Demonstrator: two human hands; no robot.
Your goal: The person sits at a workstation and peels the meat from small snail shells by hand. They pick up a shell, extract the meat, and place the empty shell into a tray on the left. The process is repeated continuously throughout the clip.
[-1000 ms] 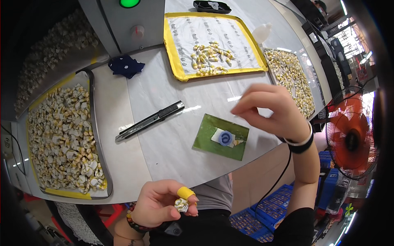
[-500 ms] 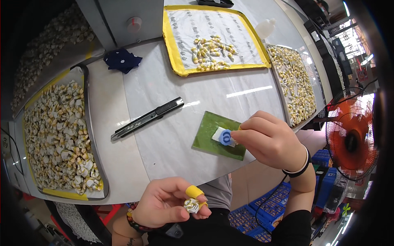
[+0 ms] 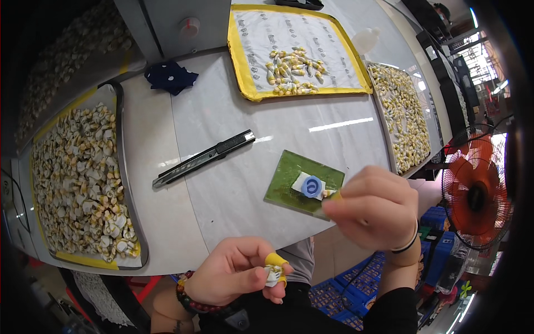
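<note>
My left hand (image 3: 239, 273), with yellow covers on its fingertips, pinches a small white-and-gold piece (image 3: 273, 275) near the table's front edge. To the right, my right hand (image 3: 375, 209) is pinched and blurred by motion, just above the right edge of a green plate (image 3: 286, 192). A small white-and-yellow piece (image 3: 328, 193) shows at its fingertips; the exact grip is smeared. On the plate lies a white pad (image 3: 299, 181) with a round blue cap-like disc (image 3: 312, 187) on top.
A black box cutter (image 3: 203, 158) lies left of the plate. Heaps of small white-and-yellow pieces fill a left tray (image 3: 119, 145) and a right tray (image 3: 384, 119); several lie on the yellow-edged far tray (image 3: 245, 83). A dark blue cloth (image 3: 169, 78) and an orange fan (image 3: 477, 192) stand farther off.
My right hand has drawn away from the blue disc, to the right and nearer me. The left hand keeps its piece, turned slightly. The whole view has shifted a little.
</note>
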